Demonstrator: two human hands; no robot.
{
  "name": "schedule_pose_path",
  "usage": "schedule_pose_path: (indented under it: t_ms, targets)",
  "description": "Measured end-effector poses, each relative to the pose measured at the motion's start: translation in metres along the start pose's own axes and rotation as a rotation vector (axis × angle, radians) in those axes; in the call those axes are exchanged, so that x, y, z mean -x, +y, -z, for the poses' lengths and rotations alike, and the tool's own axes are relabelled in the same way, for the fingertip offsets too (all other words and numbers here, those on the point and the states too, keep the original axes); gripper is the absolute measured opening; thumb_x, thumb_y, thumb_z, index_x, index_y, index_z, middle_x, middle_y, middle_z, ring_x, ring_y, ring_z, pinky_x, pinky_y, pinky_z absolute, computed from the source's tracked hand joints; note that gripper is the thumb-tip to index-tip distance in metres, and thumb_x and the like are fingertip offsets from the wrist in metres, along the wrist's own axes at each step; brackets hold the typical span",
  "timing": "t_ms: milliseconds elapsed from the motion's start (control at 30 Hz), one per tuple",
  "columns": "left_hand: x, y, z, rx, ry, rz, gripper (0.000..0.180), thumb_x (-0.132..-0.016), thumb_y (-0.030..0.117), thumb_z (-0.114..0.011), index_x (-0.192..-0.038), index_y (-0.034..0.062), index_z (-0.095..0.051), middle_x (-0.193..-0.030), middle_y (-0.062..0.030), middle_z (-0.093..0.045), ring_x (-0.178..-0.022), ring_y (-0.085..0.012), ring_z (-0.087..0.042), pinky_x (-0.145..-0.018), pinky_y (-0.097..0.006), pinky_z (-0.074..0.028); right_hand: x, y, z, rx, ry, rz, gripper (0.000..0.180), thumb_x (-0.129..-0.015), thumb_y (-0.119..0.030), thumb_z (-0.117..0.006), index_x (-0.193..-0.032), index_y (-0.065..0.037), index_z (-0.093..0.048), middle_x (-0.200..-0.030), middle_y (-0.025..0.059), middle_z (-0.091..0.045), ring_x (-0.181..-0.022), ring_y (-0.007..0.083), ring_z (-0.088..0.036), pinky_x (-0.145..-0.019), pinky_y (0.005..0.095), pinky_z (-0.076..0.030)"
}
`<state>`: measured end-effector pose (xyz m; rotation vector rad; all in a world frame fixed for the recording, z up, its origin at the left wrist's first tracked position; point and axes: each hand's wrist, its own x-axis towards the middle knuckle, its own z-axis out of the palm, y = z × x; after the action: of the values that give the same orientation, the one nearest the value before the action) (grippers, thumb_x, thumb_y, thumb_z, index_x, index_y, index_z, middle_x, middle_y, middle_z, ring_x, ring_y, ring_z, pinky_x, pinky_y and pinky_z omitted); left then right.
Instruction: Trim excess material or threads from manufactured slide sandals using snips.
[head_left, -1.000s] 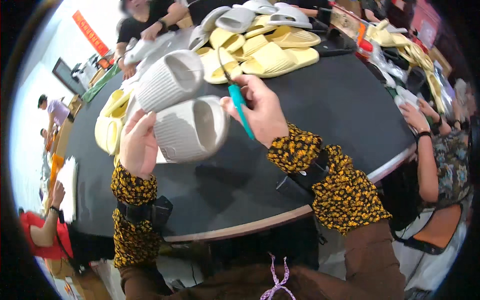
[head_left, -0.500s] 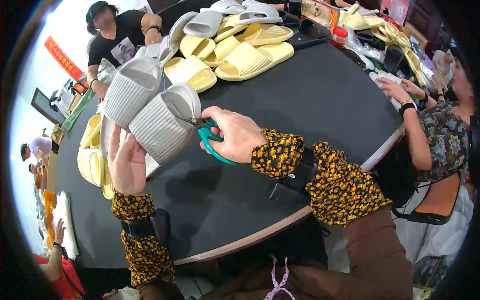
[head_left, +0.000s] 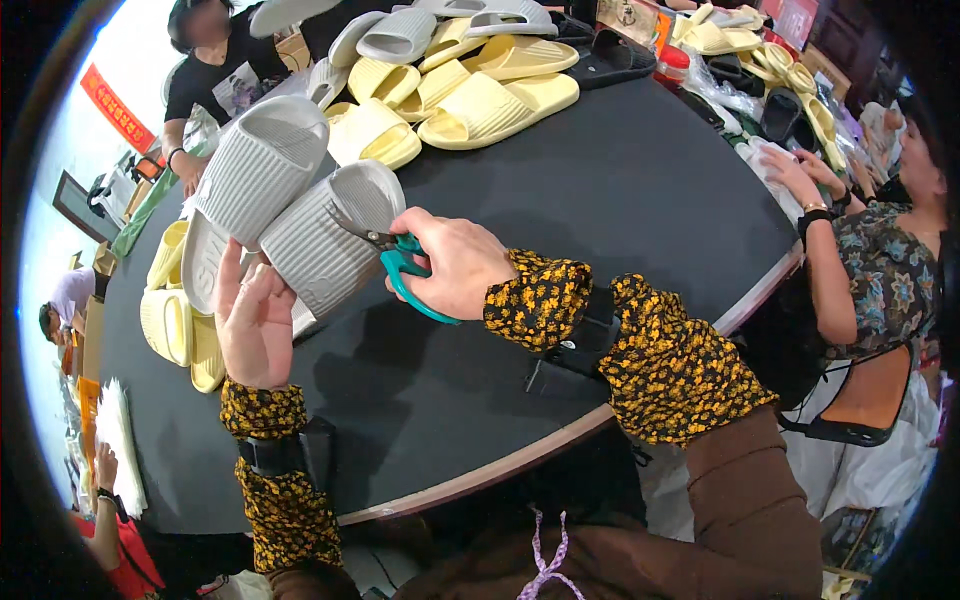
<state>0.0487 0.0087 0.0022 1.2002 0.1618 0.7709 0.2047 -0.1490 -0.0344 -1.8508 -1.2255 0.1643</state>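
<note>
Round black table (head_left: 620,190) under yellow slippers (head_left: 500,100), co-workers seated around.

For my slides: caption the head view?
Left hand holds grey slippers; right hand applies teal scissors over black table.

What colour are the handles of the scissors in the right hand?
Teal green. The scissors in the right hand show best in the head view, blades against the grey slipper.
</note>
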Motion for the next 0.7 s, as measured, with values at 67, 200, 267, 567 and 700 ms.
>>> schedule_pose_path:
  t_ms: [67,200,267,567,700]
  targets:
    - [0.0,-0.002,-0.001,-0.008,0.018,0.013,0.057,-0.083,0.0,-0.044,-0.136,0.0009,-0.022,-0.115,-0.0158,-0.049,-0.1,-0.0188,-0.052,-0.093,-0.039,-0.039,0.0,0.0,-0.001,-0.01,0.025,0.006,0.042,-0.071,-0.028,-0.068,-0.102,-0.005,-0.05,-0.074,0.0121,-0.062,-0.069,0.0266,-0.062,-0.063,0.0363,-0.048]
    - [0.002,-0.002,0.0,0.011,-0.021,0.012,0.056,-0.084,0.001,-0.046,-0.135,0.0011,-0.023,-0.118,-0.017,-0.049,-0.101,-0.0196,-0.052,-0.091,-0.038,-0.04,0.0,0.001,-0.001,-0.004,0.042,0.014,0.041,-0.071,-0.027,-0.068,-0.101,-0.005,-0.05,-0.074,0.0137,-0.062,-0.069,0.0295,-0.062,-0.063,0.0377,-0.048]
    - [0.002,-0.001,-0.001,0.013,-0.022,0.012,0.056,-0.084,0.002,-0.046,-0.135,0.0012,-0.023,-0.12,-0.0174,-0.048,-0.101,-0.0198,-0.052,-0.09,-0.038,-0.04,0.0,0.003,-0.002,-0.007,0.119,0.049,0.038,-0.072,-0.025,-0.067,-0.1,-0.004,-0.05,-0.073,0.0165,-0.061,-0.07,0.0331,-0.061,-0.063,0.0397,-0.047]
    - [0.002,-0.004,0.006,-0.045,-0.141,0.027,0.051,-0.087,0.007,-0.042,-0.134,0.0004,-0.025,-0.128,-0.0198,-0.042,-0.114,-0.0269,-0.047,-0.093,-0.039,-0.04,-0.005,0.001,0.005,-0.04,0.228,0.108,0.038,-0.073,-0.024,-0.067,-0.1,-0.004,-0.049,-0.071,0.0166,-0.06,-0.068,0.0333,-0.06,-0.06,0.0388,-0.047]
    - [0.003,-0.007,0.003,-0.035,-0.12,0.058,0.054,-0.084,0.006,-0.046,-0.133,-0.0006,-0.027,-0.123,-0.0178,-0.046,-0.106,-0.0209,-0.051,-0.086,-0.033,-0.041,-0.004,-0.005,0.012,-0.039,0.204,0.068,0.04,-0.071,-0.025,-0.068,-0.101,-0.005,-0.05,-0.073,0.0134,-0.062,-0.069,0.0279,-0.062,-0.06,0.036,-0.048]
